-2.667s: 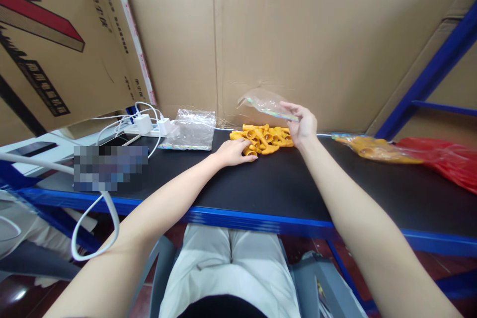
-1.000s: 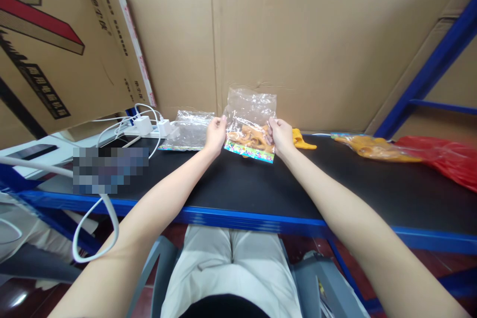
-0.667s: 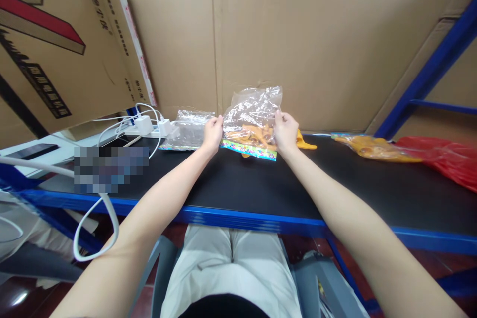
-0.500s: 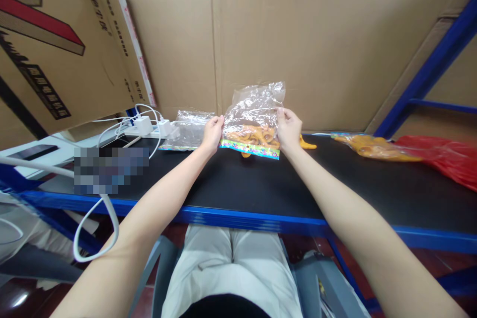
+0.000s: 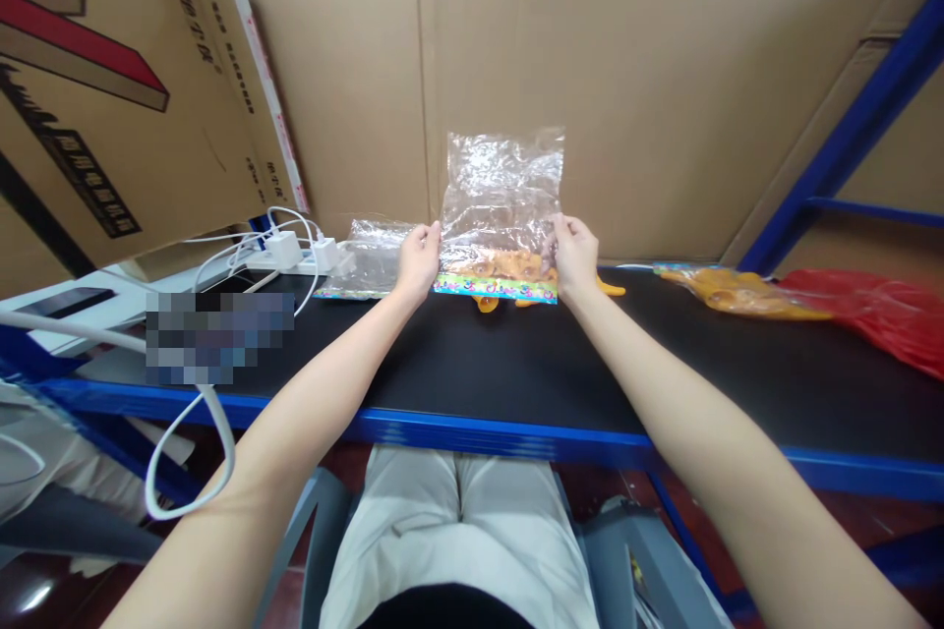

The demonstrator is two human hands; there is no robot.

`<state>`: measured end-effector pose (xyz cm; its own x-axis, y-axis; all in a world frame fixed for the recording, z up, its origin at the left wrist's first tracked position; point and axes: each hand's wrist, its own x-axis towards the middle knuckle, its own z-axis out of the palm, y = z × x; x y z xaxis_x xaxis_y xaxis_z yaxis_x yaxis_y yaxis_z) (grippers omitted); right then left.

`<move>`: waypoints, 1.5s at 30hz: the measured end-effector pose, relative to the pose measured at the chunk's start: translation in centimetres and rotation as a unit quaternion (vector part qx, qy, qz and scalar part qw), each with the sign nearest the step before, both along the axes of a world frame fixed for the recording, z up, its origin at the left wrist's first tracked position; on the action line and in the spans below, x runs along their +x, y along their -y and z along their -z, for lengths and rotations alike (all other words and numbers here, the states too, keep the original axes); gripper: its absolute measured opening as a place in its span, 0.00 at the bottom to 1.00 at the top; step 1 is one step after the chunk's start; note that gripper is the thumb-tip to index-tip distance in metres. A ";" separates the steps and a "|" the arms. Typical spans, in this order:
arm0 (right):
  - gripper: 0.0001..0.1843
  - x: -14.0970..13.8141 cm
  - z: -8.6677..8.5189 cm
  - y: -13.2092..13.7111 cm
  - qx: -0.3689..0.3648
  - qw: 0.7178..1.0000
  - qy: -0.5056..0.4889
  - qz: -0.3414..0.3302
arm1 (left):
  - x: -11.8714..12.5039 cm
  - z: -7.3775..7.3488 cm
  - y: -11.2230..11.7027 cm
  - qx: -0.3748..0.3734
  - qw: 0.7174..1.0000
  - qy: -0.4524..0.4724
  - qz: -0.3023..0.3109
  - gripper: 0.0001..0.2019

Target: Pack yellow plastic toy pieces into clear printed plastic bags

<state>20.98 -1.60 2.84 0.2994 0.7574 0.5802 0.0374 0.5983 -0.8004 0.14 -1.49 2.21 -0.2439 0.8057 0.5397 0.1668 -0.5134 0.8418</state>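
Between my hands a clear plastic bag (image 5: 502, 187) with a colourful printed strip along its lower edge is held up and spread. My left hand (image 5: 418, 261) pinches its left side, and my right hand (image 5: 576, 256) pinches its right side. Orange plastic pieces (image 5: 487, 305) show through the bag and stick out below and to the right of it; whether any lie inside, I cannot tell. Just left of my left hand, another clear bag (image 5: 365, 260) with the same kind of strip lies on the black tabletop (image 5: 487, 373).
Further right lie a bag of orange pieces (image 5: 737, 293) and a red plastic bag (image 5: 870, 310). A power strip with white chargers (image 5: 284, 251) and cables (image 5: 228, 447) is at the left. Cardboard walls (image 5: 649, 88) stand behind, and a blue rail (image 5: 501, 430) edges the table.
The clear bag's top has risen and straightened, and its printed strip has moved up slightly, uncovering more orange below. Both hands keep their pinch at its sides.
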 end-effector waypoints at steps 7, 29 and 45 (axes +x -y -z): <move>0.20 -0.2 1.2 -1.1 0.033 0.996 0.064 0.057 | -0.4 0.2 -0.3 0.041 0.997 -0.015 -0.063 0.15; 0.18 -0.6 0.8 0.0 0.075 0.991 0.089 0.066 | -0.6 0.8 -1.3 0.019 0.999 0.013 -0.028 0.15; 0.06 -0.5 -0.3 1.3 -0.120 0.981 -0.025 -0.153 | -0.5 0.9 -1.1 -0.110 0.966 0.137 0.192 0.18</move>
